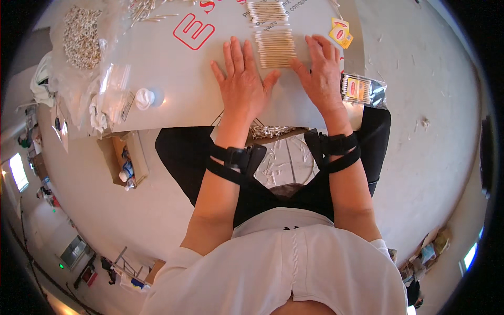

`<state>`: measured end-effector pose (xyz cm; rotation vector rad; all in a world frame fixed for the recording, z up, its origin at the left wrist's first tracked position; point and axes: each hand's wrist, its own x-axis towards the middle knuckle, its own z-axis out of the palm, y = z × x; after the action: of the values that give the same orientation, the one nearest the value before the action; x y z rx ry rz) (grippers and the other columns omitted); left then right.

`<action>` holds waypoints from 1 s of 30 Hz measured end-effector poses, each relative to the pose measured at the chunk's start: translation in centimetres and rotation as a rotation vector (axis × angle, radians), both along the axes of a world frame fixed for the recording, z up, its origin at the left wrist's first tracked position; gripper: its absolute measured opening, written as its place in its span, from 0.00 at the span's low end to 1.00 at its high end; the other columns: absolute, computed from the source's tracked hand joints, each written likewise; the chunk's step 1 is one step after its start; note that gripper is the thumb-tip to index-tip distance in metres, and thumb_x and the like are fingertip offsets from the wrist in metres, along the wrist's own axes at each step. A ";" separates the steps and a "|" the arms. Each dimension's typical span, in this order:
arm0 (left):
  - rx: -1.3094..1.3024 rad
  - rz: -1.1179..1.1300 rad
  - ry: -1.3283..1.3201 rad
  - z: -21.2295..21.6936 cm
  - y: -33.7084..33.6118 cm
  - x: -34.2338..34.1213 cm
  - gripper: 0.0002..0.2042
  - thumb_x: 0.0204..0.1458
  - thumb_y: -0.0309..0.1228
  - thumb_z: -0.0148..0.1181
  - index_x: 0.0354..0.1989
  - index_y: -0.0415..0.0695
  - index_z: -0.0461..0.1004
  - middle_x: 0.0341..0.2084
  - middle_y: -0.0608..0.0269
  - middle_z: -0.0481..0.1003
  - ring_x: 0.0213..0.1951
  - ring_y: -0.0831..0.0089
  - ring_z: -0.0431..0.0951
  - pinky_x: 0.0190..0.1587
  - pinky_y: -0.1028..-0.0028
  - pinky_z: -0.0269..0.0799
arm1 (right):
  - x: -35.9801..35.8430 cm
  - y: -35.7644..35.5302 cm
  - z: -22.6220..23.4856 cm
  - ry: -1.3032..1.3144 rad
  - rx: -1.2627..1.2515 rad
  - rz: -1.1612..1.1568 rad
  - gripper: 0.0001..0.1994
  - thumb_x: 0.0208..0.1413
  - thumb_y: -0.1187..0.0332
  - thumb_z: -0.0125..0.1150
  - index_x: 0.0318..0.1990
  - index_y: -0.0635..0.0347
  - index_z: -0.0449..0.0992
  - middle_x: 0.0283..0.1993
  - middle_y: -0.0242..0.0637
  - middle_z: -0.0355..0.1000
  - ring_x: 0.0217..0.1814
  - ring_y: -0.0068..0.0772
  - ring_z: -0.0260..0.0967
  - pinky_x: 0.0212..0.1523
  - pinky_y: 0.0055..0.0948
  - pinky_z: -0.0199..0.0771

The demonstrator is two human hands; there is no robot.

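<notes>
A neat rectangular batch of pale wooden-stemmed cotton swabs [276, 48] is laid on the grey-white board with red lettering [173, 100], towards its far edge. It is flanked by both hands. The left hand [242, 79] is placed flat, palm down, fingers slightly spread, with the thumb stretched to the batch's near left corner. The right hand [323, 71] is likewise flattened, its thumb set against the batch's near right edge; nothing is pinched by either.

A second swab batch [267, 11] is lined up just beyond the first. A sealed clear packet of swabs with a red label [362, 89] is seen at the board's right edge, and a heap of loose swabs in clear plastic [82, 37] at the far left corner. Bare board is left open between the left hand and the left edge.
</notes>
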<state>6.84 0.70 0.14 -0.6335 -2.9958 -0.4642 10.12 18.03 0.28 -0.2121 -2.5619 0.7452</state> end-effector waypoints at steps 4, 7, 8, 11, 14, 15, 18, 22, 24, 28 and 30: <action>-0.056 -0.010 0.017 -0.7 0.0 -1.9 0.40 0.57 0.58 0.48 0.70 0.42 0.51 0.71 0.47 0.44 0.73 0.52 0.39 0.66 0.38 0.34 | -0.4 -0.8 -1.1 -0.140 0.237 0.014 0.38 0.56 0.43 0.56 0.64 0.67 0.61 0.70 0.46 0.54 0.75 0.47 0.43 0.70 0.57 0.41; -0.064 -0.030 0.010 -0.6 0.4 -2.5 0.37 0.59 0.58 0.42 0.71 0.47 0.50 0.72 0.49 0.43 0.73 0.53 0.38 0.66 0.38 0.34 | -0.6 -1.1 -1.9 -0.160 0.254 0.053 0.45 0.54 0.34 0.47 0.66 0.68 0.58 0.72 0.45 0.51 0.78 0.43 0.38 0.72 0.59 0.30; -0.071 -0.039 -0.001 -0.6 0.5 -2.6 0.35 0.61 0.56 0.40 0.71 0.48 0.49 0.72 0.49 0.41 0.73 0.54 0.37 0.67 0.38 0.34 | -0.5 -1.1 -1.9 -0.169 0.298 0.060 0.46 0.54 0.33 0.45 0.67 0.67 0.57 0.72 0.44 0.51 0.78 0.43 0.38 0.72 0.59 0.30; -0.078 -0.051 -0.008 -0.8 0.6 -2.7 0.35 0.62 0.56 0.39 0.71 0.48 0.48 0.72 0.49 0.41 0.73 0.54 0.37 0.67 0.38 0.33 | -0.5 -1.1 -2.0 -0.185 0.348 0.085 0.47 0.54 0.32 0.43 0.68 0.66 0.56 0.73 0.43 0.51 0.77 0.42 0.39 0.72 0.60 0.29; -0.080 -0.045 -0.010 -0.8 0.6 -2.7 0.35 0.61 0.57 0.38 0.72 0.48 0.48 0.72 0.50 0.40 0.73 0.54 0.36 0.67 0.38 0.32 | -0.4 -1.0 -2.0 -0.195 0.366 0.106 0.48 0.54 0.31 0.44 0.68 0.67 0.56 0.73 0.43 0.50 0.78 0.43 0.39 0.72 0.60 0.30; -0.079 -0.046 -0.009 -0.7 0.7 -2.6 0.35 0.61 0.57 0.38 0.72 0.48 0.48 0.72 0.50 0.40 0.73 0.54 0.36 0.67 0.38 0.32 | -0.3 -1.0 -1.9 -0.200 0.377 0.111 0.48 0.53 0.31 0.45 0.68 0.67 0.56 0.73 0.45 0.49 0.78 0.43 0.39 0.72 0.59 0.30; -0.039 -0.006 -0.046 -0.4 0.4 -1.8 0.36 0.61 0.55 0.41 0.72 0.46 0.47 0.72 0.51 0.40 0.73 0.54 0.36 0.67 0.38 0.32 | 0.1 -0.7 -1.6 -0.162 0.234 0.134 0.47 0.53 0.34 0.49 0.68 0.68 0.54 0.74 0.48 0.47 0.77 0.47 0.39 0.73 0.55 0.34; 0.002 -0.107 0.015 0.0 -0.2 -0.5 0.38 0.58 0.55 0.49 0.71 0.44 0.49 0.72 0.55 0.43 0.73 0.55 0.37 0.66 0.36 0.32 | 1.0 0.1 -1.4 -0.116 0.157 0.129 0.47 0.53 0.37 0.55 0.68 0.68 0.53 0.74 0.49 0.46 0.77 0.51 0.39 0.73 0.50 0.38; -0.050 -0.146 0.037 0.2 -0.4 0.0 0.38 0.57 0.54 0.50 0.71 0.44 0.50 0.72 0.56 0.43 0.73 0.55 0.38 0.66 0.36 0.32 | 1.7 0.1 -1.0 -0.119 0.139 0.161 0.46 0.53 0.41 0.59 0.68 0.68 0.52 0.74 0.49 0.45 0.77 0.52 0.39 0.73 0.48 0.40; -0.146 -0.166 0.012 0.5 -0.8 0.4 0.37 0.58 0.53 0.49 0.71 0.46 0.48 0.73 0.56 0.41 0.73 0.54 0.37 0.66 0.35 0.35 | 2.5 -0.2 -0.5 -0.127 0.083 0.174 0.44 0.53 0.46 0.61 0.68 0.69 0.53 0.73 0.49 0.46 0.77 0.52 0.39 0.73 0.48 0.42; -0.146 -0.160 0.003 0.6 -0.8 0.6 0.37 0.58 0.53 0.50 0.71 0.46 0.48 0.73 0.56 0.41 0.73 0.53 0.37 0.66 0.35 0.35 | 2.8 -0.3 -0.3 -0.145 0.100 0.165 0.43 0.53 0.49 0.63 0.68 0.68 0.53 0.73 0.49 0.46 0.76 0.52 0.40 0.72 0.47 0.43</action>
<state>7.43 -0.10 0.76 -0.8886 -3.0101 -0.2517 12.92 17.73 -0.02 -0.0227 -2.7722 0.6800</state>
